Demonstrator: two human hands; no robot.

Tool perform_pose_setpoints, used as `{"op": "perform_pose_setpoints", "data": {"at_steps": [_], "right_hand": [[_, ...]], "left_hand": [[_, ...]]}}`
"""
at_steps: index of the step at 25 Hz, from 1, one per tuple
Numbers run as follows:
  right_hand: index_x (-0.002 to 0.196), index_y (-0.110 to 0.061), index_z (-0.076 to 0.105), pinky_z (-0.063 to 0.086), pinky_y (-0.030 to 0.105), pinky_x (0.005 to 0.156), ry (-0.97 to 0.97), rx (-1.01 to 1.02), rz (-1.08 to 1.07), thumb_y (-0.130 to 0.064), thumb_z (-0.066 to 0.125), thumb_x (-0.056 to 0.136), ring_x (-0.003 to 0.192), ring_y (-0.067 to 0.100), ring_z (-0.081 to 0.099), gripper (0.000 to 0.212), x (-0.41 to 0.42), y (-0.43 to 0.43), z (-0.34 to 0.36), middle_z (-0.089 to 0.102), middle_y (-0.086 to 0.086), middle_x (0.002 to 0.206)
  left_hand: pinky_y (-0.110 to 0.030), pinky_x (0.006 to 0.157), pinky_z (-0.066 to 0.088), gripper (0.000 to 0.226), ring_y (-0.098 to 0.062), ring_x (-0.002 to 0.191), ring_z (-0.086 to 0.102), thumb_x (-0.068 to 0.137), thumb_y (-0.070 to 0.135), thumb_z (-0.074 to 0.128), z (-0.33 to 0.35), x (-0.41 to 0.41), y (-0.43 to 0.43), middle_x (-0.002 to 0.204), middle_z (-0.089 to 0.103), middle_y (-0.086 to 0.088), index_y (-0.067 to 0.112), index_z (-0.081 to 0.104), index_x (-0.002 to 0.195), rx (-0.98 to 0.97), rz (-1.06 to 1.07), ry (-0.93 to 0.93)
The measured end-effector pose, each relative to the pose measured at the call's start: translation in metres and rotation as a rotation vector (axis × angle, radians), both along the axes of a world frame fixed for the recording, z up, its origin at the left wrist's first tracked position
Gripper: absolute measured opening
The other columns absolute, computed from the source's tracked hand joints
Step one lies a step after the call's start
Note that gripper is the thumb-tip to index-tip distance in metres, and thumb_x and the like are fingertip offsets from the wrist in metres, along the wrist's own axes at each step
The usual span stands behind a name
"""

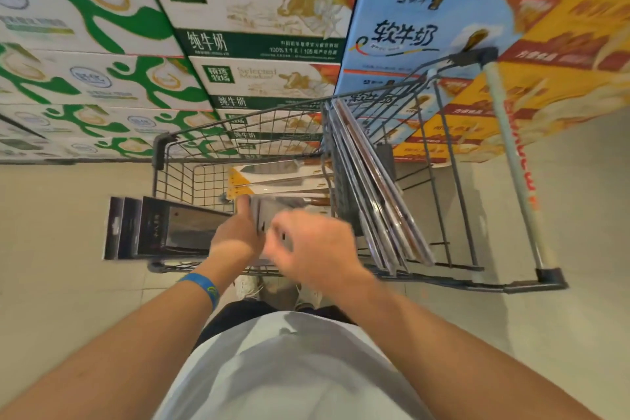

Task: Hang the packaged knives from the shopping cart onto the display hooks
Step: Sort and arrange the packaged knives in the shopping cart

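I am standing at the near side of the wire shopping cart [191,147], looking down into it, and both my hands are over its near rim. My left hand [238,232] is clamped on a fan of black packaged knives [163,228]; my thumb points up toward the far end of the cart, and the dark cards stick out past the cart's left side, with their hang holes at the outer edge. A blade shows through the window of the nearest card. My right hand [313,245] is just to the right of my left, blurred, with its fingers curled in at a clear-fronted knife pack [276,211] that sits between the two hands. I cannot tell whether those fingers have actually closed on the pack or only touch it.

Lower in the basket, beyond my hands, lie yellow-carded knives [272,177] flat on one another, blades to the left and wooden handles toward the cart's right. Against the folding seat panel, right of the basket, a stack of flat clear packs [371,187] leans on edge, slanting toward the cart handle [511,160], which runs along the far right.

Behind the cart stand stacked milk cartons [259,10]: green and white on the left, blue in the middle, yellow at the right. A blue wristband [203,286] circles my left wrist.
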State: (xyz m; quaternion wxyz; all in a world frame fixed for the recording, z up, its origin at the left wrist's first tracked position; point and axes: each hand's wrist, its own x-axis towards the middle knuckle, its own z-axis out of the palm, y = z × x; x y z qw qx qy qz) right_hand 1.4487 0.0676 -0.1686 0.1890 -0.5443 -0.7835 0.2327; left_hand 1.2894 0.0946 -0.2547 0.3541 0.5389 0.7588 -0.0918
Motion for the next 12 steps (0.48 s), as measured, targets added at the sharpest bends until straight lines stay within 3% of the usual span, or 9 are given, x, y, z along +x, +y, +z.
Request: {"op": "perform_pose_setpoints", "data": {"at_steps": [2, 3, 5, 6, 8, 12], "right_hand": [[0.096, -0.025, 0.065, 0.045, 0.024, 0.06, 0.033, 0.19, -0.342, -0.042, 0.05, 0.095, 0.078, 0.01, 0.058, 0.023, 0.03, 0.043, 0.015, 0.065, -0.008, 0.088], [0.107, -0.025, 0.064, 0.046, 0.026, 0.066, -0.009, 0.145, -0.487, -0.042, 0.052, 0.096, 0.089, 0.013, 0.058, 0.024, 0.05, 0.069, 0.014, 0.065, -0.006, 0.1], [0.128, -0.024, 0.057, 0.05, 0.038, 0.085, -0.182, -0.176, -0.619, -0.04, 0.057, 0.098, 0.115, 0.024, 0.055, 0.034, 0.086, 0.117, -0.002, 0.059, 0.003, 0.126], [0.134, -0.023, 0.055, 0.049, 0.042, 0.094, -0.254, -0.304, -0.57, -0.039, 0.058, 0.099, 0.123, 0.028, 0.051, 0.039, 0.097, 0.134, -0.015, 0.055, 0.006, 0.135], [0.139, -0.018, 0.054, 0.046, 0.044, 0.103, -0.315, -0.368, -0.386, -0.039, 0.058, 0.1, 0.129, 0.031, 0.05, 0.044, 0.104, 0.155, -0.042, 0.053, 0.01, 0.14], [0.134, -0.011, 0.061, 0.047, 0.043, 0.097, -0.382, -0.249, -0.258, -0.039, 0.063, 0.098, 0.125, 0.032, 0.051, 0.046, 0.088, 0.182, -0.079, 0.055, 0.012, 0.134]], "left_hand": [[-0.039, 0.063, 0.048, 0.067, -0.031, 0.069, 0.061, 0.093, 0.018, 0.058, 0.002, 0.001, 0.003, 0.071, 0.058, -0.006, 0.019, 0.016, 0.145, 0.001, -0.026, -0.006], [-0.039, 0.062, 0.048, 0.067, -0.031, 0.068, 0.06, 0.093, 0.019, 0.06, 0.003, 0.003, 0.004, 0.072, 0.059, -0.006, 0.02, 0.017, 0.145, 0.0, -0.032, -0.005], [-0.039, 0.061, 0.047, 0.066, -0.03, 0.067, 0.059, 0.093, 0.02, 0.06, 0.004, 0.009, 0.002, 0.072, 0.058, -0.005, 0.02, 0.018, 0.144, 0.003, -0.043, -0.001], [-0.039, 0.061, 0.048, 0.065, -0.031, 0.068, 0.06, 0.094, 0.02, 0.059, 0.003, 0.013, 0.001, 0.073, 0.058, -0.005, 0.02, 0.017, 0.144, 0.004, -0.046, -0.01], [-0.04, 0.063, 0.05, 0.063, -0.031, 0.072, 0.062, 0.095, 0.022, 0.057, 0.002, 0.021, -0.004, 0.077, 0.06, -0.006, 0.023, 0.016, 0.144, 0.002, -0.039, -0.026], [-0.041, 0.065, 0.054, 0.059, -0.029, 0.078, 0.065, 0.097, 0.026, 0.053, -0.005, 0.033, -0.013, 0.091, 0.063, -0.006, 0.028, 0.013, 0.141, 0.013, -0.02, -0.003]]}}
